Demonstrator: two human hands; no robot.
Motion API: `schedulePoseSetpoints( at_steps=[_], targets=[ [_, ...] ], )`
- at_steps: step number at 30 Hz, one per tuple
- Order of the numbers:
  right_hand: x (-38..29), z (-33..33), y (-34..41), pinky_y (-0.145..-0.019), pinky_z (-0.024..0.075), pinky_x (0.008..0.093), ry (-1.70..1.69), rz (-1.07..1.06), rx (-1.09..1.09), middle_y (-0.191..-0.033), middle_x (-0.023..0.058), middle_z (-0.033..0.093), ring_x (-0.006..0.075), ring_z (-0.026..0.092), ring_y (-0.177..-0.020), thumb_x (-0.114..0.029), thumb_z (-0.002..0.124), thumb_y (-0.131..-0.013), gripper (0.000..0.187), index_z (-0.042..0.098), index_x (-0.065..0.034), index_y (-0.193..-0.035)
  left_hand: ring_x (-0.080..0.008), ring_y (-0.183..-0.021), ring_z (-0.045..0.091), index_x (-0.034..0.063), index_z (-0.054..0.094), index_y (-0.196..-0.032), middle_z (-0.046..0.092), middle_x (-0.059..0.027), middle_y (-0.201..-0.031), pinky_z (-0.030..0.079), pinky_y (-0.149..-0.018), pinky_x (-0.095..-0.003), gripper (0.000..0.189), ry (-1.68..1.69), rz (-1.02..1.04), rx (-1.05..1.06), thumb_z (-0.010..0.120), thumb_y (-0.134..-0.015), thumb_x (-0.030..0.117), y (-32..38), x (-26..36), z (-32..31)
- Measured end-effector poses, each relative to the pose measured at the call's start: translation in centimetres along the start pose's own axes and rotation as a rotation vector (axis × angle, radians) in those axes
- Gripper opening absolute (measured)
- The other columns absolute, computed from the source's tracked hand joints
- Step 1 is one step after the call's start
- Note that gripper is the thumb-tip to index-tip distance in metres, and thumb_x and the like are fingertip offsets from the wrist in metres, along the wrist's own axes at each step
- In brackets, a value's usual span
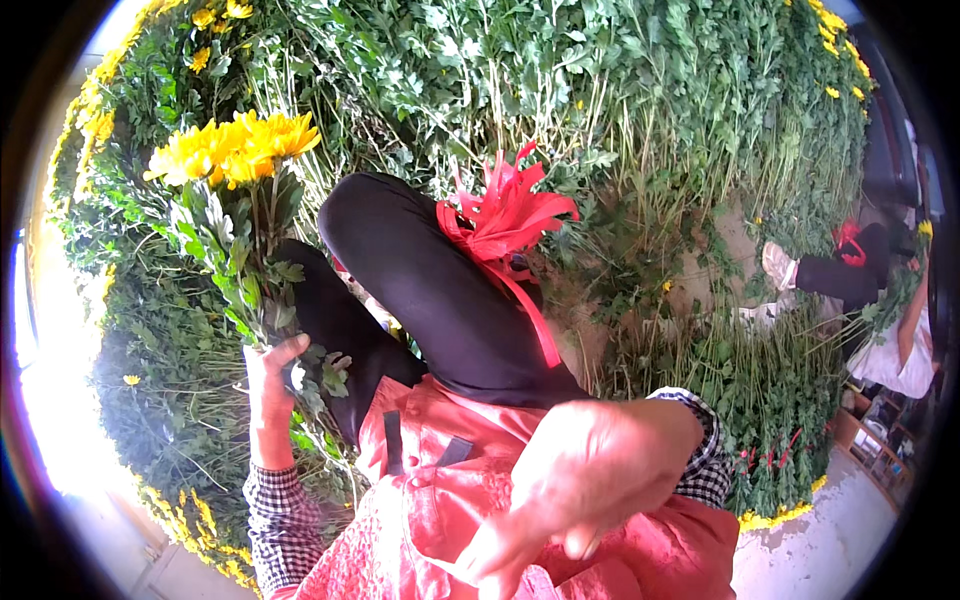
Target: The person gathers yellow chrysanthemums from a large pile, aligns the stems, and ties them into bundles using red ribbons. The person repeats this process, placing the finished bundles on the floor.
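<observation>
My left hand (271, 375) is closed around the leafy stems of a bunch of yellow chrysanthemums (236, 150), whose blooms point up and away at the left. My right hand (536, 517) is in front of my red garment (420, 480), blurred, with its fingers pointing down. Whether it holds anything cannot be seen. A cluster of red ribbon strips (506, 210) lies over my knee in dark trousers (420, 277), and one long strip hangs down along the thigh.
Heaps of cut chrysanthemum stems (525, 75) surround me on several sides, with yellow blooms (776, 517) at their outer edges. At the right sits another person (896, 345) with flowers, near a wooden shelf (870, 454).
</observation>
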State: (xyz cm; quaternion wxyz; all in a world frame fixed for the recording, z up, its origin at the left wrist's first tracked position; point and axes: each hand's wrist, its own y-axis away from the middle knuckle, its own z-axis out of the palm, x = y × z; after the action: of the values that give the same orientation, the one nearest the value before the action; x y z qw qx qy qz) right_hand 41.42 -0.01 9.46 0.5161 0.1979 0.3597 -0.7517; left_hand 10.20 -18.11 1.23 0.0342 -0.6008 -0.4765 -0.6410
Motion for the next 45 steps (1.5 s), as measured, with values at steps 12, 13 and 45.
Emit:
schedulePoseSetpoints(
  at_steps=[12,13,45],
  targets=[
    [10.0,-14.4,12.9,-0.048,0.0423,0.0264,1.078,0.570,1.159,-0.064,0.0030,0.062,0.0092,0.053,-0.050,-0.023,0.056,-0.094,0.026,0.064,-0.0018,-0.082,-0.0099,-0.068,0.055,0.0037,0.060,-0.097,0.059,-0.0001,-0.082,0.044,-0.060,-0.0259,0.030,0.013,-0.029,-0.002,0.069,-0.068,0.004,0.6,-0.3,-0.5],
    [12.6,-16.5,15.0,-0.051,0.0445,0.0279,1.041,0.525,1.109,-0.074,0.0056,0.066,0.0112,0.056,-0.055,-0.029,0.060,-0.091,0.030,0.065,0.0004,-0.091,-0.0098,-0.067,0.055,0.0037,0.060,-0.096,0.060,-0.0002,-0.082,0.044,-0.060,-0.0259,0.030,0.011,-0.023,-0.011,0.070,-0.068,0.004,0.6,-0.2,-0.4],
    [13.9,-14.7,12.9,-0.075,0.0527,0.0312,-0.290,-0.252,1.045,-0.106,0.0045,0.064,0.0171,0.062,-0.091,-0.014,0.057,-0.094,0.022,0.059,-0.0086,-0.116,-0.0115,-0.070,0.058,0.0019,0.062,-0.100,0.062,-0.0016,-0.084,0.046,-0.064,-0.0259,0.033,0.030,0.024,-0.051,0.069,-0.068,0.005,0.3,-0.4,0.2]
  ],
)
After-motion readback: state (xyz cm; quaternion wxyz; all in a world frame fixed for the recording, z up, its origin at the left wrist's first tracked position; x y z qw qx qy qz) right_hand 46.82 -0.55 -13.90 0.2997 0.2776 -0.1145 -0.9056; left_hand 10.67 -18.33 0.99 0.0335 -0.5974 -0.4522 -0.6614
